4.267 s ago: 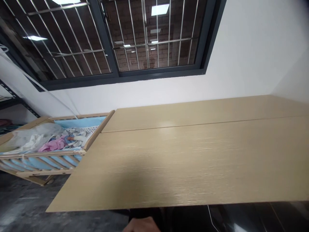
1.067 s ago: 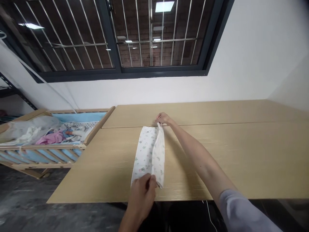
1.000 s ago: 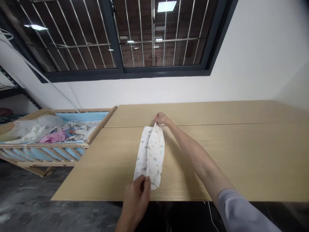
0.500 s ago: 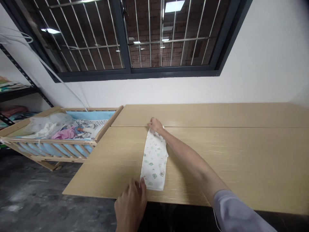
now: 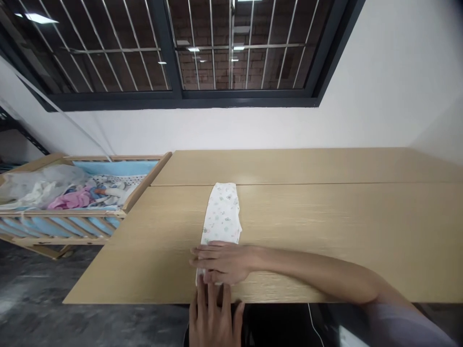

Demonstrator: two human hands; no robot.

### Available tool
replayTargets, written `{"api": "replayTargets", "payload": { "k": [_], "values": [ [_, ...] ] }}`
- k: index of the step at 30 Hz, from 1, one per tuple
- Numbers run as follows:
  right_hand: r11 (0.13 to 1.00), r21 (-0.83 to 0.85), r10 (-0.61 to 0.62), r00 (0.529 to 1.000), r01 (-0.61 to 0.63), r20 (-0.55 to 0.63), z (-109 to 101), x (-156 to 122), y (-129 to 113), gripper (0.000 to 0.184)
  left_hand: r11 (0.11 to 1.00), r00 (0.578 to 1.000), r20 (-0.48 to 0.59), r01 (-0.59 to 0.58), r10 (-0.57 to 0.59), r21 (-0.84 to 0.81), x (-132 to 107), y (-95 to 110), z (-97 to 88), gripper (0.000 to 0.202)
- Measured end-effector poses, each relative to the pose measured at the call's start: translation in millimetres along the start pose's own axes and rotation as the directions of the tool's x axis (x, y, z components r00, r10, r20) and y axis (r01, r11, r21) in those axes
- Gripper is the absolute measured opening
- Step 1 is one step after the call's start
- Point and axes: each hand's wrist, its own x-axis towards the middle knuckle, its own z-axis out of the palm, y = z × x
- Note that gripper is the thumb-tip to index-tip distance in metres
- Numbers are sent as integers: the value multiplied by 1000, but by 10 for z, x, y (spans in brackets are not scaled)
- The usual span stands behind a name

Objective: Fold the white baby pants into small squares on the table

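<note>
A white folded garment with a small green print, perhaps baby trousers (image 5: 222, 212), lies flat and lengthwise on the wooden table (image 5: 307, 226). My right hand (image 5: 224, 261) rests palm down across its lower part, fingers stretched out to the left. Just below, my left hand (image 5: 213, 313) lies at the garment's near end by the table edge, its fingers extended and apart. Its fingertips meet or nearly meet my right hand. The garment's near end is mostly hidden under both hands.
To the left of the table stands a wooden cot (image 5: 141, 185) with a blue lining. Inside are a pink cloth (image 5: 74, 197), other clothes and a clear plastic bag (image 5: 43, 180). A barred window (image 5: 181, 99) is in the wall behind.
My right hand has let go of the garment's far end and come down to its lower part, now flat. My left hand has shifted right and spread its fingers. The view has shifted slightly.
</note>
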Motion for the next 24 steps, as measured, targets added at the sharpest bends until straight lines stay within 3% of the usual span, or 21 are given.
{"api": "replayTargets", "payload": {
  "k": [4,9,12,14,17,19,21,24],
  "values": [
    [988,-77,130,991,-132,-25,-167,78,534,63,998,998,6,60,-60,-15,-8,26,-22,59],
    [908,-149,371,917,-392,-149,-584,247,1420,66,1000,1000,-7,-4,3,-13,-29,-43,3,64],
    [869,-195,418,886,-454,-203,-781,305,1795,66,1000,1000,-13,-17,17,4,-26,-77,3,64],
    [861,-207,422,880,-465,-220,-861,328,1923,66,1000,1000,-12,-14,14,20,-17,-67,-16,62],
    [848,-201,447,866,-490,-226,-918,356,1939,68,998,1000,-8,-20,21,52,6,-40,-57,60],
    [844,-174,462,852,-508,-246,-933,361,1827,69,999,1000,-4,-21,21,50,38,-59,-87,57],
    [856,-127,443,837,-502,-323,-933,331,1602,69,1000,1000,-8,-23,23,12,100,-138,-121,50],
    [901,-93,341,825,-424,-451,-874,172,1049,57,993,1000,-1,-31,31,-110,243,-366,-180,36]
  ]
}}
